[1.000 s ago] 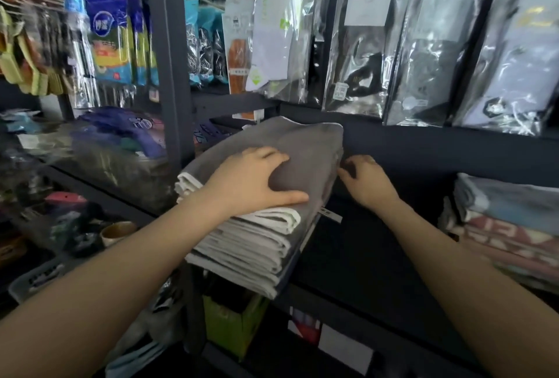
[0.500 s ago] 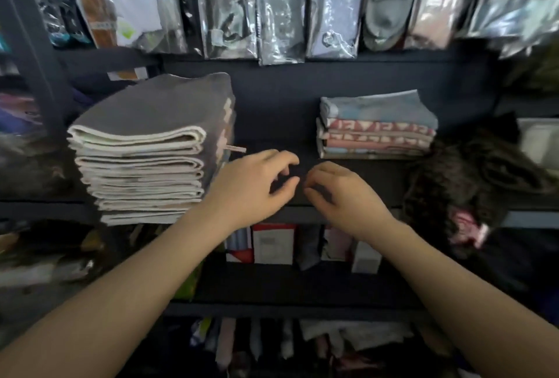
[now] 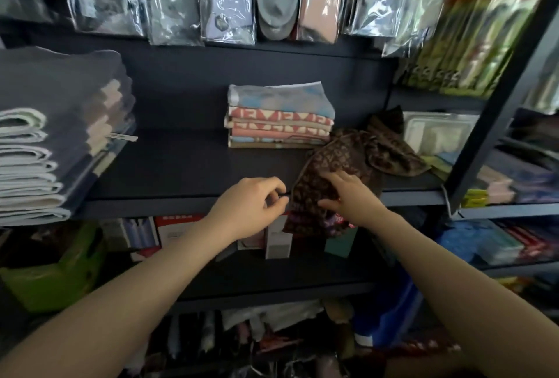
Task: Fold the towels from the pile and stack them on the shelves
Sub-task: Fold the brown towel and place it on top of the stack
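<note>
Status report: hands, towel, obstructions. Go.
Right hand grips brown patterned towel at the shelf edge. Left hand pinches its near edge. Towel unfolded, crumpled beside folded pink stack. Nothing blocking.

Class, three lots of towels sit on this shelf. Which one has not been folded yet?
The brown patterned towel under the right hand: crumpled, spilling over the shelf edge. The others are neat stacks.
</note>
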{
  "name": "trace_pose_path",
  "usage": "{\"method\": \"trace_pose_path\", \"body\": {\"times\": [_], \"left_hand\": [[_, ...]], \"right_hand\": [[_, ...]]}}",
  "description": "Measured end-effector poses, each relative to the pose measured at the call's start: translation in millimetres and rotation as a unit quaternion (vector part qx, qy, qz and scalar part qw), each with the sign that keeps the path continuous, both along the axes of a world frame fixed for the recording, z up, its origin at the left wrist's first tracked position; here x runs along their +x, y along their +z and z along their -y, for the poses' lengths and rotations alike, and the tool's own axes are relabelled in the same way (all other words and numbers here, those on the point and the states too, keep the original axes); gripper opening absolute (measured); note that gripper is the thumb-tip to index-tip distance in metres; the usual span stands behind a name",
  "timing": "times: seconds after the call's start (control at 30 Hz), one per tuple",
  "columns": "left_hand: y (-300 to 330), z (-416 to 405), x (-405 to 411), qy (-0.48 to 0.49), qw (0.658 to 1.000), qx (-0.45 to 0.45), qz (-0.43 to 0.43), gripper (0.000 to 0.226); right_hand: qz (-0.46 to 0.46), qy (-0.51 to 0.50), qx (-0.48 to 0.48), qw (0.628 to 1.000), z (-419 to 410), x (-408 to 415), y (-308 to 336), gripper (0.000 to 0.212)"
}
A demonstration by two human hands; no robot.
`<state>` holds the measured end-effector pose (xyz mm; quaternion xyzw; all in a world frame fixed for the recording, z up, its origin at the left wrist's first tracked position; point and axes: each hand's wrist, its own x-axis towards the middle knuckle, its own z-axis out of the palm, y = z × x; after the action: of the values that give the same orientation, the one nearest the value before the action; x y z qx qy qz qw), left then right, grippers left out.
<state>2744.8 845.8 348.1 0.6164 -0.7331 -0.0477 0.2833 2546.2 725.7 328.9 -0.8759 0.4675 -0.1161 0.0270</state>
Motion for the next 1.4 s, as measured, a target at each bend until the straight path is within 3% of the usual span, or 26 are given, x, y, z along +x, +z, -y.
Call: {"method": "trace_pose_path", "body": {"times": [0.07, 0.13, 0.2, 0.37, 0.53, 0.7, 0.8, 0.87, 0.93, 1.0, 1.13, 1.23, 1.4], "left_hand": [[-12.4, 12.4, -14.7, 0.018, 0.999, 0.031, -0.011, 0.034], [-24.8, 24.3, -27.1, 0.049, 0.996, 0.064, -0.042, 0.045], [-34.8, 33.8, -37.9, 0.082, 0.988, 0.062, -0.112, 0.052], [-39.1, 40.9, -52.8, 0.138, 0.959, 0.018, -0.249, 0.054], [-38.5, 24.9, -54.5, 0.131, 0.936, 0.088, -0.315, 0.054], [-47.3, 4.3, -52.1, 0.115, 0.890, 0.066, -0.435, 0.015], [-42.0, -11.0, -42.8, 0.155, 0.943, -0.063, -0.287, 0.010], [-33.3, -23.1, -34.6, 0.179, 0.963, -0.121, -0.161, 0.012], [-27.6, -32.7, -24.8, 0.212, 0.968, -0.134, -0.031, 0.021], [-25.6, -42.2, -13.5, 0.238, 0.960, -0.140, 0.047, 0.030], [-25.6, -62.7, 3.1, 0.222, 0.948, -0.201, 0.105, 0.041], [-31.7, -78.4, 18.1, 0.245, 0.937, -0.214, 0.125, 0.046], [-53.9, -102.6, 45.2, 0.263, 0.940, -0.144, 0.166, 0.047]], "right_hand": [[0.020, 0.023, -0.037, 0.999, 9.5, 4.3, -3.7, 0.041], [0.111, 0.078, -0.042, 0.990, 11.0, 7.3, -4.2, 0.017], [0.179, 0.132, -0.024, 0.975, 3.9, 6.9, -6.7, 0.010], [0.310, 0.208, -0.007, 0.927, -26.9, -3.4, -18.0, 0.009], [0.318, 0.297, -0.023, 0.900, -34.2, -11.0, -28.1, 0.018], [0.328, 0.322, -0.011, 0.888, -35.9, -6.2, -36.6, 0.020], [0.317, 0.297, -0.036, 0.900, -39.8, -0.5, -33.6, 0.023], [0.304, 0.260, -0.130, 0.907, -39.8, 4.9, -23.1, 0.023], [0.260, 0.252, -0.208, 0.909, -37.6, 13.5, -10.5, 0.040], [0.214, 0.274, -0.219, 0.912, -33.6, 26.6, -2.3, 0.052], [0.175, 0.311, -0.219, 0.908, -31.6, 44.3, -5.1, 0.016], [0.161, 0.296, -0.150, 0.929, -33.8, 49.9, -7.5, 0.019], [0.152, 0.272, -0.064, 0.948, -41.6, 65.5, -24.7, 0.023]]}}
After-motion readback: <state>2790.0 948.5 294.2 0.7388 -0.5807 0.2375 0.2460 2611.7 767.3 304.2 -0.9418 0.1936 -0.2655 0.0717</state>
